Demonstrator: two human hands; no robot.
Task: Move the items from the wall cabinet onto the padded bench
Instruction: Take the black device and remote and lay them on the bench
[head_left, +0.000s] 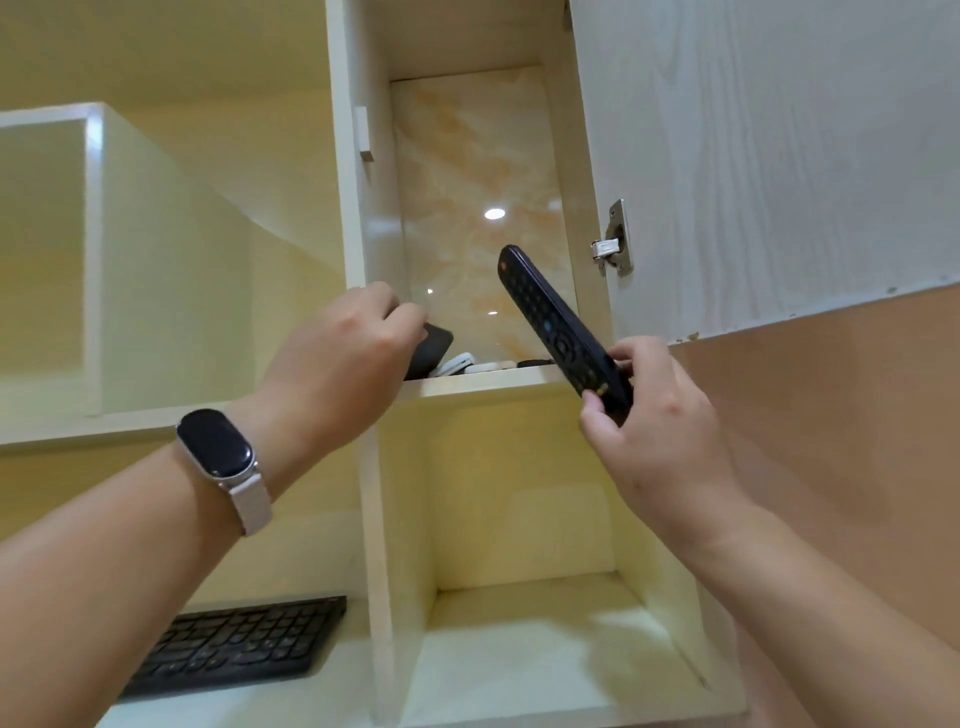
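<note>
The wall cabinet (470, 387) stands open, and I look up at its shelf edge. My right hand (649, 415) grips the lower end of a long black remote control (545, 312), which tilts up and to the left in front of the opening. My left hand (343, 353), with a watch on the wrist, reaches onto the shelf and its fingers curl round a flat black object (434, 348). White items (460, 364) and another dark one (535, 362) lie low on the shelf behind it, mostly hidden by the shelf edge.
The cabinet door (753, 156) hangs open on the right with a metal hinge (613, 244). Below is an open cubby (519, 597). A black keyboard (234, 644) lies on the lower left shelf. Another open compartment (156, 260) is at the left.
</note>
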